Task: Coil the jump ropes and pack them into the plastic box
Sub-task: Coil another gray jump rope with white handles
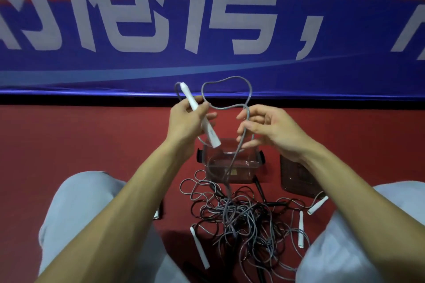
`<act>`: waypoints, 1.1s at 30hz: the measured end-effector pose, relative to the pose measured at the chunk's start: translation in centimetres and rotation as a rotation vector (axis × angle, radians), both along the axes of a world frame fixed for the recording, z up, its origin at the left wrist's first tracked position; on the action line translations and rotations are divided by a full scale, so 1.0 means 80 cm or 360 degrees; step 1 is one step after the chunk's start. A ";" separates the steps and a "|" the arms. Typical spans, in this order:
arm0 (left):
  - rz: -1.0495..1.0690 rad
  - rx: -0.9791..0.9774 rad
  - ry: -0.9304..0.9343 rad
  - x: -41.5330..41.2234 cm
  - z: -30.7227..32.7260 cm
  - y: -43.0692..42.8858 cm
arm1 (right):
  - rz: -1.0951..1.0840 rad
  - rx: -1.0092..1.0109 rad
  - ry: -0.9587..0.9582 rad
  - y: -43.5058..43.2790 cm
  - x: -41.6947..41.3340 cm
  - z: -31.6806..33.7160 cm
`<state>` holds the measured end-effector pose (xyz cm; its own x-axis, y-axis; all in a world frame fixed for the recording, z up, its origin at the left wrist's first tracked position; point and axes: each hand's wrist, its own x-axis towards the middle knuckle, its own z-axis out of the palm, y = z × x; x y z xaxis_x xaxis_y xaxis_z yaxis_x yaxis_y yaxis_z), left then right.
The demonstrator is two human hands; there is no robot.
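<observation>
Head view: the left hand [188,119] grips a white handle [187,94], fingers wrapped round it. From it the grey rope [226,79] loops up toward 12 o'clock and crosses to the right hand [273,128], which holds it loosely between curled fingers and thumb. The plastic box [208,158] sits at 6 o'clock of the hands. The rope trails into the tangle [241,216] below, so pulling may drag knots up. Its far handle cannot be picked out.

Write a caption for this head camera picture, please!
Left hand grips a white handle while the right hand holds its grey rope looped above the plastic box.
</observation>
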<state>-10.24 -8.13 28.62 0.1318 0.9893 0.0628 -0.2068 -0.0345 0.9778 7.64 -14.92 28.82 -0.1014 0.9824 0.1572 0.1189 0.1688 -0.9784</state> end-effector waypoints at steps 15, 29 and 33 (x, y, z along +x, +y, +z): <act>-0.0875 0.0564 0.0815 0.038 -0.023 -0.046 | -0.0254 0.0062 0.1247 -0.001 0.032 0.021; -0.0482 -0.0107 -0.0248 0.034 -0.001 -0.042 | -0.0477 -0.0146 0.0763 0.006 0.029 0.005; -0.0397 -0.0226 -0.0580 0.027 0.009 -0.035 | -0.0284 -0.0235 0.0125 0.006 0.018 -0.006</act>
